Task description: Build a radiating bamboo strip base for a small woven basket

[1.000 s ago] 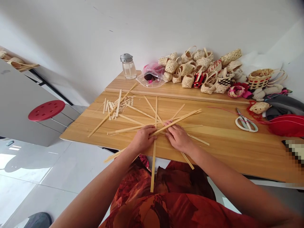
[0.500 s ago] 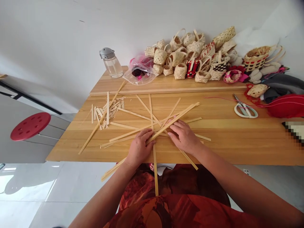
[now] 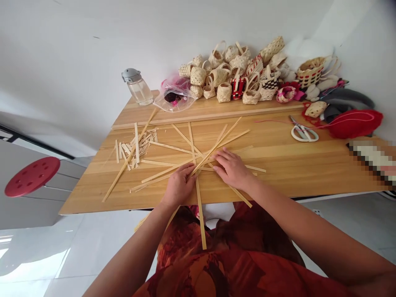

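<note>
left of the scissors (image 3: 301, 128), flat pale strips (image 3: 201, 214) crossed star-like; the left hand (image 3: 180, 184) pinched one, the right hand (image 3: 232, 168) rested half-spread on others.

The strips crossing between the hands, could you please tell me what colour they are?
The strips are pale yellowish tan, as the head view shows.
</note>
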The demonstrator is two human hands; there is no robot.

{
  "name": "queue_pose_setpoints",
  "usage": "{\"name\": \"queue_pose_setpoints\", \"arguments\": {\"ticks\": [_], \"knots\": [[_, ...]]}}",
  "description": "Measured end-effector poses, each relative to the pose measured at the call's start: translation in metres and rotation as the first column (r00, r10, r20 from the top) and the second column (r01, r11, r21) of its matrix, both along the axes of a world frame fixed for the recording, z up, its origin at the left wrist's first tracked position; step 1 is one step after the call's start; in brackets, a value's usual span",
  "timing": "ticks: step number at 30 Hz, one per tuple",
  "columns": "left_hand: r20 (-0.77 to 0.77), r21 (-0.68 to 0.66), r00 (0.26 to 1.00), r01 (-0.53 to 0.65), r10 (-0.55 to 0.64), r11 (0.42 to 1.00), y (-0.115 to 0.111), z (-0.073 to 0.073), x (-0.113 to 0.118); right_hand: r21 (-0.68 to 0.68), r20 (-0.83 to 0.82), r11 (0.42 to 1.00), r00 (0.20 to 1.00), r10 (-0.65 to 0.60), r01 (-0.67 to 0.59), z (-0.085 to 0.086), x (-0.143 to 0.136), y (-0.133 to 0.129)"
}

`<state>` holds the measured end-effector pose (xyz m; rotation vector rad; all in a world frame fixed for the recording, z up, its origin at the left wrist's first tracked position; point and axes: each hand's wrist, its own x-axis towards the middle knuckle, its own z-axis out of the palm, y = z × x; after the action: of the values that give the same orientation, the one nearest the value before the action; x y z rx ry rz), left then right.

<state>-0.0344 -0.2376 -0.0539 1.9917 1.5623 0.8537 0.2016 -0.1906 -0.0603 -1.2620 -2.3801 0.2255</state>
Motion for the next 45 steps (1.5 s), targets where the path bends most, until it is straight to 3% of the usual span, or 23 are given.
{"name": "queue_pose_setpoints", "arguments": {"ticks": [5, 13, 20, 25, 45], "knots": [[0.061, -0.023, 0.998, 0.003, -0.002, 1.000, 0.004, 0.001, -0.001, -0.022, 0.061, 1.000, 0.998, 0.010, -0.009, 0.011, -0.007, 0.001], [0.069, -0.055, 0.997, -0.017, 0.021, 0.998, 0.006, -0.002, -0.004, -0.011, 0.060, 1.000, 0.998, 0.020, -0.019, 0.006, -0.010, 0.003], [0.048, 0.002, 0.998, 0.030, -0.030, 1.000, 0.002, 0.000, 0.001, -0.028, 0.205, 0.979, 0.957, 0.205, -0.204, 0.019, -0.024, 0.020], [0.026, 0.024, 0.998, 0.055, -0.056, 0.998, 0.002, -0.003, 0.002, -0.102, 0.284, 0.979, 0.938, 0.201, -0.179, 0.017, -0.030, 0.024], [-0.077, 0.050, 0.996, 0.047, -0.043, 0.998, 0.001, -0.004, 0.006, 0.009, 0.252, 0.984, 0.952, 0.172, -0.180, 0.012, -0.035, 0.013]]}}
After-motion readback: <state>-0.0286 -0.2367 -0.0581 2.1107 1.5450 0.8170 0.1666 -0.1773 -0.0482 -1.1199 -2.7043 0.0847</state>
